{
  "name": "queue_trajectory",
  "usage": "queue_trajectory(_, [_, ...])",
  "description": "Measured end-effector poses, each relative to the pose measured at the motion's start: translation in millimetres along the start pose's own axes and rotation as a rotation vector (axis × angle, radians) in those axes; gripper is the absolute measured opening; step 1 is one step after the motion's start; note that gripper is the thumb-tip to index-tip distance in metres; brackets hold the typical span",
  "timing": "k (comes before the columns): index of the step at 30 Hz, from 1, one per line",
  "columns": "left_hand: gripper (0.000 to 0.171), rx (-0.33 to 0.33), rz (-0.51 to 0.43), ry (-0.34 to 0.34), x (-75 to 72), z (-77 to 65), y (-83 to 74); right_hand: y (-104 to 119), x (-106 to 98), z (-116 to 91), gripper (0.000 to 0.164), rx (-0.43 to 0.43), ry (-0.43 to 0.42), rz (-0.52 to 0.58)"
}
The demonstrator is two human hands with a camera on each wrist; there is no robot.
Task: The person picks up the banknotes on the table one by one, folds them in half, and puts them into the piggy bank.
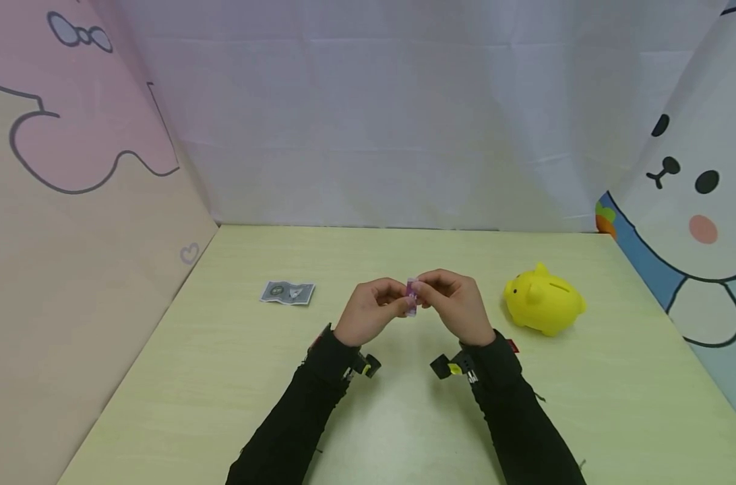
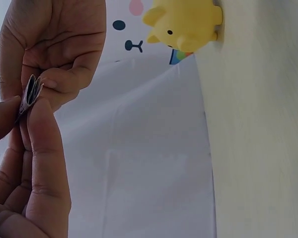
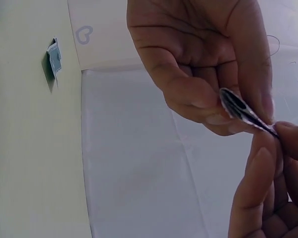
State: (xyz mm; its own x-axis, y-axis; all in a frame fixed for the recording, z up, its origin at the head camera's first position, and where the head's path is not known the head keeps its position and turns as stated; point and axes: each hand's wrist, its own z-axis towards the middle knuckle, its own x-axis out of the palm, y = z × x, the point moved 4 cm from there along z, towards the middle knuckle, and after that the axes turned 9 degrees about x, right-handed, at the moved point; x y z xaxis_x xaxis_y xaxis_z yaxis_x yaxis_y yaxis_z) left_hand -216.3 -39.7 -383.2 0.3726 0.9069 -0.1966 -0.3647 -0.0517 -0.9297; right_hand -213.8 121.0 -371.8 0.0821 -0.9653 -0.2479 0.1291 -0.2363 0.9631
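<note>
Between both hands is a small folded purple banknote [image 1: 412, 297], held up above the table. My left hand [image 1: 374, 311] pinches its left side between thumb and fingers. Its right side is pinched by my right hand [image 1: 455, 303]. From the left wrist view, the folded layers of the banknote [image 2: 31, 94] show edge-on, with the fingertips pressed on both faces. The right wrist view shows the banknote [image 3: 243, 111] with a loop of paper standing slightly apart at one end. Parts of it are hidden behind the fingers.
A yellow piggy bank [image 1: 544, 300] with a slot in its back stands to the right of my right hand. Left of my left hand, a creased grey-green banknote [image 1: 288, 293] lies on the pale table [image 1: 180, 404]. A white curtain [image 1: 368, 135] hangs behind the table.
</note>
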Motion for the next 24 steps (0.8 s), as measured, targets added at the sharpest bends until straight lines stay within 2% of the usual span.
queue_trajectory(8, [0.015,-0.014,0.019,0.001,0.7,0.9,-0.9,-4.2,-2.2,-0.7,0.02,0.015,0.033,0.014])
queue_trajectory(12, [0.014,-0.031,0.038,-0.014,1.1,1.8,-0.2,-4.4,-11.7,-1.3,0.023,0.003,0.026,-0.019])
queue_trajectory(20, [0.012,-0.053,0.048,-0.036,-0.3,-0.1,2.9,7.1,-63.7,-7.0,0.026,-0.067,-0.053,-0.1])
queue_trajectory(24, [0.012,-0.057,0.044,-0.031,-1.2,-1.2,2.1,11.1,-94.2,-9.7,0.026,-0.081,-0.147,-0.222])
